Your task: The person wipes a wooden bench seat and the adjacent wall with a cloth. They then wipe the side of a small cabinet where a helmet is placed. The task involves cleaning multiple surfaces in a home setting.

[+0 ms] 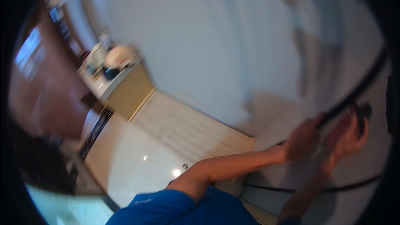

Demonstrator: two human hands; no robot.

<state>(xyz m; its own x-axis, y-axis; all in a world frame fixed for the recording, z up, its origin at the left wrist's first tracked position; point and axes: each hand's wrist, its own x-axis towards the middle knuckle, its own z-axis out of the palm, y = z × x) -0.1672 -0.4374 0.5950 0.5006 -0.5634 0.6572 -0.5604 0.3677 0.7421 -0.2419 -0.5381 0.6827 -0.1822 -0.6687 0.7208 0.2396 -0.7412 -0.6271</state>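
At the right of the head view, my left hand (303, 140) is closed around a black bar or hose (353, 98) that curves up to the right edge. Just right of it, my right hand (351, 137) grips a dark and reddish object (340, 128), too blurred to name. A black loop passes by its fingers, and a dark round part (365, 111) shows beyond them. A second thin black curved line (337, 189) runs below, past my right forearm. Motion blur hides the exact finger contacts.
A low cabinet with a pale top (106, 90) at the left bears a round cream object (120, 57), a dark cup-like thing (111, 72) and bottles. A pale wall (187, 43) rises ahead. Glossy tiles (140, 153) and a wood-look strip (175, 122) form the floor.
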